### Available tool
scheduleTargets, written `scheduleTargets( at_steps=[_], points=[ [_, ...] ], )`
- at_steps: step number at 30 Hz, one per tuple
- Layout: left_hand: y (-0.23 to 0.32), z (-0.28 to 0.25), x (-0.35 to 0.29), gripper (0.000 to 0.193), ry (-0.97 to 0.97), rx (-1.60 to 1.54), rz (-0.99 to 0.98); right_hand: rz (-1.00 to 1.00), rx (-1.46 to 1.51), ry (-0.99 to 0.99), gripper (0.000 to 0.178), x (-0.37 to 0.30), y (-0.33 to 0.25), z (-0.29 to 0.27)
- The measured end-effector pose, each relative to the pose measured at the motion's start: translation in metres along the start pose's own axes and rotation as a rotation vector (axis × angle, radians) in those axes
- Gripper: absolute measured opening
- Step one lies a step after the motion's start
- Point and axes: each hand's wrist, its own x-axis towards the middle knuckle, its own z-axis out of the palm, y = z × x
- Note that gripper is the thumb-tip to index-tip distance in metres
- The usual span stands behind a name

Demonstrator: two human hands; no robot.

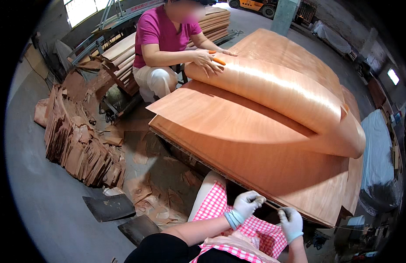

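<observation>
My left hand (246, 207), in a white glove with a pale blue cuff, is closed near the front edge of the stacked wood sheets. Close to its right, my right hand (292, 223) is gloved the same way, its fingers pinched together. A thin brownish line runs between the two hands, too fine to name. Beyond them lies a broad reddish wood veneer sheet (238, 111), its far part curled over into a large roll (273, 87). A co-worker's hand (207, 63) with orange finger covers rests on the roll's left end.
A co-worker in a magenta shirt (152, 33) sits at the far left of the stack. Torn veneer scraps (80, 140) are heaped on the left floor, with dark flat pieces (108, 207) nearer me. A plastic-covered pile (376, 149) stands at right; a forklift (255, 6) is far back.
</observation>
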Motion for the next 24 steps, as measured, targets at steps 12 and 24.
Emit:
scheduleTargets(
  at_steps=[12, 24],
  points=[
    [0.063, -0.164, 0.078, 0.004, 0.602, 0.299, 0.337, 0.117, -0.106, 0.102, 0.011, -0.010, 0.116, -0.047],
    [0.162, -0.401, 0.136, 0.022, 1.101, 0.938, 0.193, 0.277, -0.053, -0.035, 0.023, 0.035, 0.098, -0.031]
  ],
)
